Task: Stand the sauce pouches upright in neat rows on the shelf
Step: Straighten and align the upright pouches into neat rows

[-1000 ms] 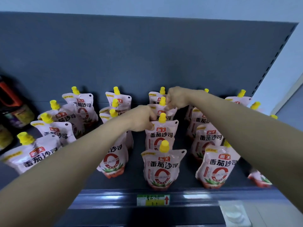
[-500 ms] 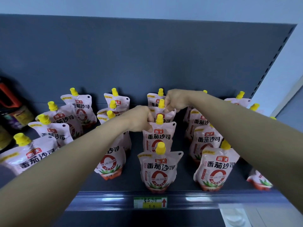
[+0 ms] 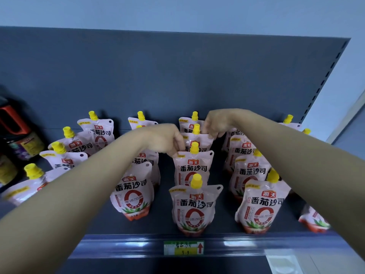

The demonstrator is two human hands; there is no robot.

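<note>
Left pouches point(image 3: 77, 145) lean a bit, rows kinda loose. Left hand point(image 3: 166, 141): fingers pinching top corner of second pouch point(image 3: 193, 167), middle row, upright on shelf point(image 3: 118, 244). Right hand point(image 3: 217, 123): pinching corner of third pouch point(image 3: 199, 140) just behind. Looks like squaring middle row. Next, probably: nudge both straight, line up spouts, gentle so neighbours don't topple.

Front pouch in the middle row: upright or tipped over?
Upright. The front pouch stands on its base on the shelf, yellow cap on top, label facing out.
</note>
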